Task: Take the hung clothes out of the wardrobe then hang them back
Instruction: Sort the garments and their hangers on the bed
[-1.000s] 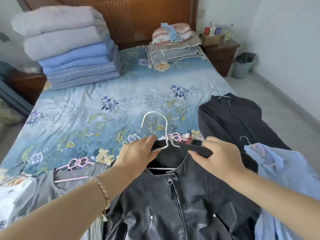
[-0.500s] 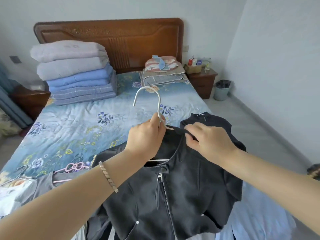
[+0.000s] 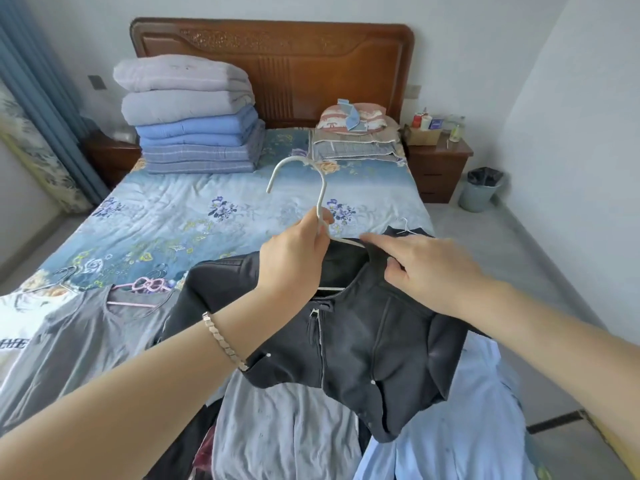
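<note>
A dark grey zip jacket (image 3: pixel 349 337) hangs on a white hanger (image 3: pixel 320 199), lifted above the foot of the bed. My left hand (image 3: pixel 294 261) grips the hanger's neck just under the hook. My right hand (image 3: pixel 426 268) pinches the jacket's collar at its right shoulder, index finger stretched along the hanger's arm. Other clothes on hangers lie on the bed: a grey top on a pink hanger (image 3: pixel 86 327), a light grey garment (image 3: pixel 284 434), a pale blue shirt (image 3: pixel 460 427) and a dark garment (image 3: pixel 412 232) behind my right hand. No wardrobe is in view.
The bed (image 3: pixel 194 216) has a blue flowered cover, a stack of folded quilts (image 3: pixel 194 116) at the head left and pillows (image 3: pixel 353 136) at the head right. A nightstand (image 3: pixel 436 164) and a bin (image 3: pixel 479 190) stand to the right, beside bare floor.
Both hands have lifted the jacket on its hanger off the pile of clothes. My right hand's index finger now lies straight along the hanger instead of curled on the collar.
</note>
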A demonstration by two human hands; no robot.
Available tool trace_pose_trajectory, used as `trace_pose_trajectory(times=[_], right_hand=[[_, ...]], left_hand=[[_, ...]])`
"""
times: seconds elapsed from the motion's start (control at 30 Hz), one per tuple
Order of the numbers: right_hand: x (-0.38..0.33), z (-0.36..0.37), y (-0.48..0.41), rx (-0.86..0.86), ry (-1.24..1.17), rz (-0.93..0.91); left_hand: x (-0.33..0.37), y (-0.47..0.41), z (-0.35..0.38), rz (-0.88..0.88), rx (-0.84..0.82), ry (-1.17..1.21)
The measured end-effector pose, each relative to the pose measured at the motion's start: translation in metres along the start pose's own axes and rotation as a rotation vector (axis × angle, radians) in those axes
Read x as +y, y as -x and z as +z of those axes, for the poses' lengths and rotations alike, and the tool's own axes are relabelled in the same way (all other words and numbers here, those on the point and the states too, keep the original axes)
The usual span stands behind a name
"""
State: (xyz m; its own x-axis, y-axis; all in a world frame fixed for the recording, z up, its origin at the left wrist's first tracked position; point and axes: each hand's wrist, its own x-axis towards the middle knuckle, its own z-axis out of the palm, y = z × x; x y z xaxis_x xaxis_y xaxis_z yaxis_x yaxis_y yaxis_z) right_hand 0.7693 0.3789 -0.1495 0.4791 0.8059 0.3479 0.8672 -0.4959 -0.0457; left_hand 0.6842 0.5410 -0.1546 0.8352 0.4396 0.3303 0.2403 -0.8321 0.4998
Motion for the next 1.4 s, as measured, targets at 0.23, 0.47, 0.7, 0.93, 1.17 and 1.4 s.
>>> trace_pose_trajectory(times=[0.23, 0.47, 0.7, 0.93, 1.17, 1.4], right_hand=[[-0.011, -0.019, 0.034, 0.137, -0.384, 0.14], [0.011, -0.043, 0.05, 0.275, -0.197, 0.381], [0.092, -0.046, 0.055, 0.265, -0.095, 0.525], [0.236, 0.025, 0.035, 0.282, -0.184, 0.516], [0.379, 0.176, -0.002, -0.129, 0.082, 0.559], [0.443, 0.321, -0.032, -0.166, -0.091, 0.845]], left_hand=[[0.054, 0.016, -0.01, 0.199, -0.058, 0.134], [0.078, 0.003, -0.007, 0.425, -0.111, 0.209], [0.052, -0.011, 0.041, 0.217, -0.222, 0.084], [0.028, -0.08, 0.136, -0.072, -0.34, 0.023], [0.017, -0.162, 0.272, -0.314, -0.429, 0.001], [-0.029, -0.205, 0.394, -0.493, -0.501, -0.042]])
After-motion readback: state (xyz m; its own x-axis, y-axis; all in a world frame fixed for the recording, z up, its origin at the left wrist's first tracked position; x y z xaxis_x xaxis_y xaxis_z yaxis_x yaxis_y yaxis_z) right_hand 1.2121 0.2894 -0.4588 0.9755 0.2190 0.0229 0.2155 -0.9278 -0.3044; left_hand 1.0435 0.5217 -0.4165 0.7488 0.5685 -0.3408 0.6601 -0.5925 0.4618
